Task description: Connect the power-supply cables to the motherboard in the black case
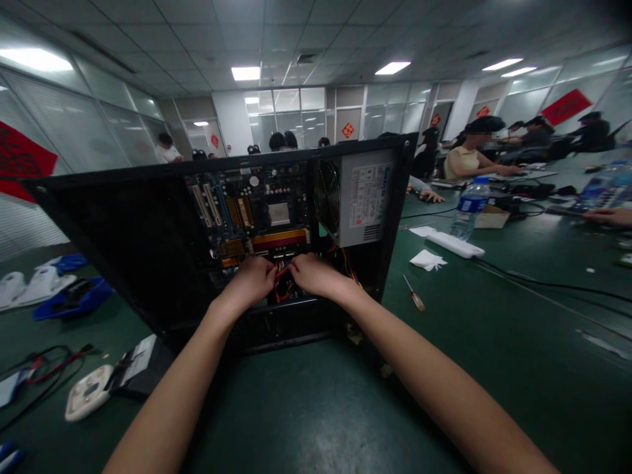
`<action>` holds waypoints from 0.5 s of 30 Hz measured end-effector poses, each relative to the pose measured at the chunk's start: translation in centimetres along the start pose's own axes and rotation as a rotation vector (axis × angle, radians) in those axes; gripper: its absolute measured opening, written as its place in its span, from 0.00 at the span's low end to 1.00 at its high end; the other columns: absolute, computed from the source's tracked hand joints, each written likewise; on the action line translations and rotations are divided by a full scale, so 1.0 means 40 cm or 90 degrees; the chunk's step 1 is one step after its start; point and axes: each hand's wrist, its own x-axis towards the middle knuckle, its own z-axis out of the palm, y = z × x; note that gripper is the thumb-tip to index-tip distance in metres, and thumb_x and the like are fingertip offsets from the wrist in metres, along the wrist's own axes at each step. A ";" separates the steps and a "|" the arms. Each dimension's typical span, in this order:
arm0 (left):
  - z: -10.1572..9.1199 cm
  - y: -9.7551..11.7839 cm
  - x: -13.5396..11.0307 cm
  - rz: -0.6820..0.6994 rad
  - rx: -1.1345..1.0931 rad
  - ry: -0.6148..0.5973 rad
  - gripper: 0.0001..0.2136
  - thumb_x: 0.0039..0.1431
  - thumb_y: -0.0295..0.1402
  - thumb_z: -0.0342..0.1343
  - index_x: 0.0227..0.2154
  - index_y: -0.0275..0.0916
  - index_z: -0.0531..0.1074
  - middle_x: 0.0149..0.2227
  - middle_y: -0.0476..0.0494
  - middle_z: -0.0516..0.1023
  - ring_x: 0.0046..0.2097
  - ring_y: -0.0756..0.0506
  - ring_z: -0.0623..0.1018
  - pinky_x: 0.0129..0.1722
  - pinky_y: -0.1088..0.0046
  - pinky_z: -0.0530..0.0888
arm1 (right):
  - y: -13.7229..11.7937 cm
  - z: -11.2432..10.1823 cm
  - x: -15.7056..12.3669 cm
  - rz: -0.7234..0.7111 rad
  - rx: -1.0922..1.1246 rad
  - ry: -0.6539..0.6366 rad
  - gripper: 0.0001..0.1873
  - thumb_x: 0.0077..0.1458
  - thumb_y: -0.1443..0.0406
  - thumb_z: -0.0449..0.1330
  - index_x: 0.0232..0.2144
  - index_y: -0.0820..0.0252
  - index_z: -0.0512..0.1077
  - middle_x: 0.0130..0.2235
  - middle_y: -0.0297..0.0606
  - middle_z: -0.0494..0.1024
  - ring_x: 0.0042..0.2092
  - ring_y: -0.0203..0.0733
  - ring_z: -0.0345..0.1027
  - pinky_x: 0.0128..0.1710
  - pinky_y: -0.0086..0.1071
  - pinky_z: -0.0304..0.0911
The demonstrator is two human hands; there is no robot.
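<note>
An open black computer case (123, 250) stands on the green table (494, 342), its motherboard (257, 214) and grey power supply (363, 197) exposed. Both my hands reach into the lower middle of the case. My left hand (253, 280) and my right hand (313, 275) are closed, fingers pinched around a bundle of red and black cables (282, 283) between them, just below the motherboard's yellow and red slots. The connector at the cables' end is hidden by my fingers.
A screwdriver (413, 293) lies right of the case, near a crumpled tissue (427, 260), a white power strip (457, 245) and a water bottle (470, 207). Left are a white device (89, 393), loose cables (47, 368) and blue and white items (69, 296). Other people sit at the far right.
</note>
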 end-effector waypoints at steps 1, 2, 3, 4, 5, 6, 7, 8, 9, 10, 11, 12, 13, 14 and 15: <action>0.000 0.003 -0.002 0.003 -0.004 -0.001 0.16 0.63 0.30 0.48 0.21 0.35 0.76 0.23 0.41 0.76 0.24 0.48 0.69 0.28 0.70 0.56 | 0.001 0.000 0.000 0.002 0.003 -0.001 0.21 0.68 0.64 0.46 0.43 0.66 0.80 0.45 0.57 0.82 0.45 0.52 0.79 0.39 0.34 0.66; -0.001 0.007 -0.005 0.014 -0.008 -0.008 0.17 0.63 0.30 0.49 0.21 0.35 0.76 0.22 0.42 0.76 0.24 0.48 0.68 0.28 0.70 0.56 | 0.002 0.000 0.001 0.007 0.008 -0.007 0.21 0.67 0.65 0.47 0.43 0.66 0.80 0.44 0.57 0.82 0.45 0.52 0.79 0.39 0.34 0.66; -0.001 0.011 -0.008 0.027 -0.010 -0.019 0.17 0.62 0.31 0.49 0.21 0.35 0.76 0.21 0.42 0.75 0.24 0.48 0.68 0.28 0.70 0.56 | 0.003 0.001 0.002 0.014 0.012 -0.013 0.21 0.67 0.65 0.47 0.43 0.66 0.80 0.44 0.57 0.82 0.45 0.52 0.79 0.39 0.34 0.66; -0.002 0.016 -0.011 0.035 -0.011 -0.029 0.17 0.63 0.31 0.49 0.21 0.35 0.76 0.21 0.42 0.75 0.23 0.48 0.68 0.27 0.70 0.55 | 0.004 0.002 0.003 0.020 0.017 -0.016 0.20 0.66 0.65 0.48 0.43 0.67 0.80 0.44 0.57 0.82 0.45 0.52 0.79 0.38 0.34 0.66; -0.002 0.019 -0.013 0.035 -0.011 -0.037 0.17 0.63 0.31 0.49 0.21 0.35 0.76 0.21 0.42 0.75 0.23 0.48 0.68 0.27 0.70 0.55 | 0.005 0.002 0.003 0.024 0.022 -0.018 0.20 0.66 0.65 0.48 0.42 0.67 0.80 0.44 0.57 0.82 0.45 0.52 0.79 0.38 0.33 0.66; -0.003 0.023 -0.015 0.028 -0.009 -0.042 0.17 0.63 0.31 0.48 0.21 0.35 0.76 0.21 0.42 0.75 0.24 0.48 0.69 0.27 0.70 0.55 | 0.005 0.002 0.003 0.025 0.027 -0.016 0.20 0.66 0.65 0.48 0.42 0.67 0.80 0.44 0.57 0.82 0.45 0.52 0.79 0.38 0.33 0.66; -0.003 0.025 -0.016 0.017 -0.006 -0.040 0.18 0.63 0.31 0.48 0.21 0.35 0.76 0.21 0.42 0.75 0.24 0.48 0.69 0.28 0.70 0.55 | 0.005 0.001 0.003 0.023 0.031 -0.010 0.21 0.66 0.65 0.48 0.41 0.67 0.80 0.44 0.57 0.82 0.45 0.52 0.79 0.38 0.33 0.66; -0.003 0.026 -0.017 0.007 -0.004 -0.037 0.18 0.63 0.31 0.47 0.22 0.36 0.77 0.21 0.41 0.76 0.24 0.47 0.70 0.28 0.70 0.56 | 0.005 0.000 0.002 0.021 0.034 -0.005 0.21 0.66 0.65 0.47 0.42 0.67 0.80 0.44 0.57 0.82 0.45 0.52 0.79 0.39 0.34 0.66; -0.003 0.027 -0.018 0.005 -0.005 -0.038 0.18 0.64 0.31 0.47 0.22 0.36 0.77 0.22 0.40 0.76 0.25 0.46 0.71 0.28 0.70 0.57 | 0.004 -0.001 0.001 0.021 0.036 -0.004 0.21 0.66 0.65 0.47 0.42 0.66 0.80 0.44 0.57 0.82 0.45 0.52 0.79 0.39 0.34 0.66; -0.002 0.027 -0.018 0.007 -0.005 -0.040 0.18 0.64 0.31 0.47 0.23 0.36 0.77 0.23 0.40 0.77 0.25 0.46 0.72 0.28 0.70 0.58 | 0.002 -0.004 0.000 0.024 0.035 -0.008 0.21 0.66 0.65 0.47 0.43 0.67 0.80 0.44 0.57 0.82 0.45 0.52 0.78 0.40 0.34 0.66; -0.002 0.027 -0.018 0.009 -0.003 -0.040 0.18 0.64 0.32 0.47 0.23 0.37 0.78 0.24 0.39 0.78 0.26 0.45 0.73 0.28 0.70 0.59 | 0.000 -0.006 -0.002 0.028 0.031 -0.013 0.21 0.65 0.65 0.48 0.43 0.67 0.80 0.45 0.57 0.82 0.45 0.52 0.78 0.41 0.35 0.67; -0.001 0.027 -0.018 0.008 0.000 -0.040 0.17 0.63 0.32 0.48 0.23 0.37 0.78 0.24 0.38 0.79 0.26 0.45 0.74 0.28 0.70 0.59 | -0.003 -0.009 -0.003 0.033 0.027 -0.015 0.21 0.65 0.64 0.48 0.44 0.67 0.80 0.45 0.58 0.82 0.45 0.52 0.78 0.41 0.35 0.67; -0.001 0.026 -0.018 0.006 0.003 -0.043 0.17 0.63 0.33 0.48 0.23 0.37 0.78 0.25 0.38 0.79 0.27 0.44 0.75 0.28 0.70 0.60 | -0.006 -0.011 -0.005 0.038 0.022 -0.017 0.21 0.65 0.64 0.49 0.44 0.68 0.80 0.45 0.58 0.82 0.45 0.53 0.78 0.41 0.35 0.67; 0.000 0.026 -0.019 0.002 0.005 -0.048 0.17 0.63 0.34 0.49 0.23 0.37 0.78 0.25 0.38 0.79 0.27 0.44 0.75 0.29 0.70 0.61 | -0.008 -0.014 -0.006 0.041 0.018 -0.016 0.21 0.65 0.63 0.49 0.44 0.68 0.80 0.45 0.58 0.82 0.45 0.53 0.78 0.40 0.36 0.67; 0.000 0.026 -0.019 -0.002 0.005 -0.054 0.17 0.63 0.34 0.50 0.23 0.37 0.78 0.24 0.37 0.79 0.27 0.44 0.75 0.29 0.70 0.61 | -0.011 -0.015 -0.007 0.044 0.013 -0.014 0.22 0.65 0.62 0.50 0.44 0.68 0.80 0.45 0.58 0.82 0.45 0.54 0.78 0.40 0.36 0.68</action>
